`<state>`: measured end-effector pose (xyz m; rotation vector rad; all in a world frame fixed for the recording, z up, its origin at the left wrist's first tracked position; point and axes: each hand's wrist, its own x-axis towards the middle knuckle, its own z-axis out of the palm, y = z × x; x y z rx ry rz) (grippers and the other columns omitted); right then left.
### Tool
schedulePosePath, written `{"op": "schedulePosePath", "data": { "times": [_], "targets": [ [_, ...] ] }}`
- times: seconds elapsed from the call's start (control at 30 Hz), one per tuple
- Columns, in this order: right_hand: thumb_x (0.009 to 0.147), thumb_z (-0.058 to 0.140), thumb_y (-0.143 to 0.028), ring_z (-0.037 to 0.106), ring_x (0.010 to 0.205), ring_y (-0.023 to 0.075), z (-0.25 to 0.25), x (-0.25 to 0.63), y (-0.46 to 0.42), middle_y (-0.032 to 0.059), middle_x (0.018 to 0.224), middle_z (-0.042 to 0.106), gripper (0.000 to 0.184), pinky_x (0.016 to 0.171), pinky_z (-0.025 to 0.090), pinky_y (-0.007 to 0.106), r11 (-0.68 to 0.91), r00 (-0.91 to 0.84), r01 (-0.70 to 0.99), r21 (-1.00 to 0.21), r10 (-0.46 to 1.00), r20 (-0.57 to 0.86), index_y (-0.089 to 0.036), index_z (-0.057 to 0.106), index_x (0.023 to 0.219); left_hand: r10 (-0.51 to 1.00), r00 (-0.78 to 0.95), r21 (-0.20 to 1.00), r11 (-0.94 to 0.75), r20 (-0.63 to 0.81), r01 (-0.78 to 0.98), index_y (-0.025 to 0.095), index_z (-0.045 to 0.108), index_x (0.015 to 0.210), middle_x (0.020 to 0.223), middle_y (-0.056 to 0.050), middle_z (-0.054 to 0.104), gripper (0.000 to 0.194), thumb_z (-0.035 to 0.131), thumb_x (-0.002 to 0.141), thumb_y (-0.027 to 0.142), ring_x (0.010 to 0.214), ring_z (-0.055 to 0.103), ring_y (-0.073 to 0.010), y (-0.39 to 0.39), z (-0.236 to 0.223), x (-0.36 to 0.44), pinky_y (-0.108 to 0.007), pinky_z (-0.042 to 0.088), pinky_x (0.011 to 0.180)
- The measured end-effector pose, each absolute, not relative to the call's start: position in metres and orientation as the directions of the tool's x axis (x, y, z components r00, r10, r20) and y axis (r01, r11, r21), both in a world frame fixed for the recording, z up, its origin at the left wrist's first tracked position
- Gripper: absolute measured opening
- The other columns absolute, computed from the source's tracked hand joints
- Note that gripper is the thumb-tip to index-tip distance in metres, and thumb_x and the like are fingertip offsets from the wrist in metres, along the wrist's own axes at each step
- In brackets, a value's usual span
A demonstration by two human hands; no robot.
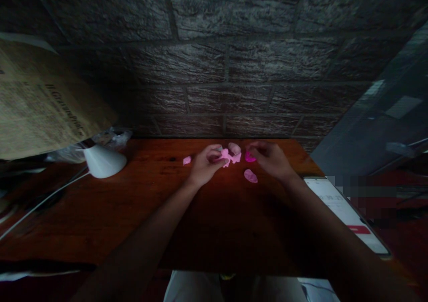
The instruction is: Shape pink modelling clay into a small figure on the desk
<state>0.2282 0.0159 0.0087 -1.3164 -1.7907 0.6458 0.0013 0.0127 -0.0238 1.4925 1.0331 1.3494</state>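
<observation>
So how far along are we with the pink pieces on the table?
Partly through, by the look of it. The left hand holds a pale pink joined piece, which suggests some parts are already together. The right hand pinches a bright pink bit. Two loose pink pieces lie apart on the wooden table, untouched.

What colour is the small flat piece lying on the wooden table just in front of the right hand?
Pink; the small flat clay-like piece shows best in the head view.
</observation>
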Motion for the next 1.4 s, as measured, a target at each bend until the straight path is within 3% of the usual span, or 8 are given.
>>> {"op": "schedulePosePath", "data": {
  "times": [0.17, 0.47, 0.73, 1.1, 1.4],
  "targets": [
    [0.088, 0.054, -0.040, 0.070, 0.082, 0.0231, 0.011, 0.222, 0.011, 0.0063, 0.089, 0.077, 0.026, 0.079, 0.050, 0.037, 0.303, -0.092, 0.590, -0.748, 0.946, 0.310, -0.023, 0.073, 0.085, 0.954, 0.141, 0.960, -0.276, 0.266, 0.055, 0.018, 0.068, 0.102, 0.095, -0.006, 0.076, 0.037, 0.084, 0.068, 0.018, 0.092, 0.071, -0.0190, 0.016, -0.028, -0.002, -0.039, 0.053, 0.094],
    [0.088, 0.055, -0.037, 0.071, 0.083, 0.0241, 0.018, 0.222, 0.007, 0.0058, 0.090, 0.078, 0.024, 0.079, 0.051, 0.038, 0.296, -0.121, 0.629, -0.719, 0.951, 0.286, -0.023, 0.074, 0.085, 0.969, 0.152, 0.981, -0.192, 0.193, -0.023, 0.018, 0.069, 0.105, 0.091, -0.005, 0.077, 0.042, 0.084, 0.066, 0.014, 0.088, 0.072, -0.0177, 0.020, -0.028, -0.007, -0.039, 0.055, 0.092],
    [0.088, 0.055, -0.040, 0.071, 0.081, 0.0232, 0.015, 0.223, 0.010, 0.0043, 0.088, 0.078, 0.026, 0.077, 0.050, 0.037, 0.312, -0.120, 0.645, -0.698, 0.943, 0.311, -0.025, 0.075, 0.085, 0.977, 0.138, 0.985, -0.171, 0.165, 0.030, 0.019, 0.071, 0.104, 0.096, -0.006, 0.076, 0.041, 0.085, 0.066, 0.015, 0.096, 0.071, -0.0190, 0.020, -0.029, -0.007, -0.042, 0.053, 0.098],
    [0.087, 0.055, -0.041, 0.070, 0.078, 0.0236, 0.015, 0.222, 0.009, 0.0048, 0.086, 0.078, 0.026, 0.076, 0.050, 0.038, 0.301, -0.113, 0.651, -0.697, 0.946, 0.303, -0.025, 0.075, 0.085, 0.967, 0.144, 0.974, -0.219, 0.209, 0.054, 0.018, 0.070, 0.102, 0.091, -0.005, 0.074, 0.037, 0.083, 0.068, 0.014, 0.092, 0.071, -0.0185, 0.021, -0.032, -0.005, -0.041, 0.053, 0.096],
    [0.089, 0.053, -0.039, 0.072, 0.083, 0.0245, 0.016, 0.222, 0.009, 0.0062, 0.089, 0.078, 0.027, 0.077, 0.051, 0.037, 0.287, -0.112, 0.666, -0.689, 0.951, 0.289, -0.023, 0.075, 0.088, 0.958, 0.180, 0.970, -0.236, 0.223, 0.057, 0.019, 0.069, 0.112, 0.101, -0.007, 0.074, 0.039, 0.074, 0.074, 0.011, 0.095, 0.070, -0.0189, 0.022, -0.028, -0.011, -0.037, 0.054, 0.091]
  ]
}}
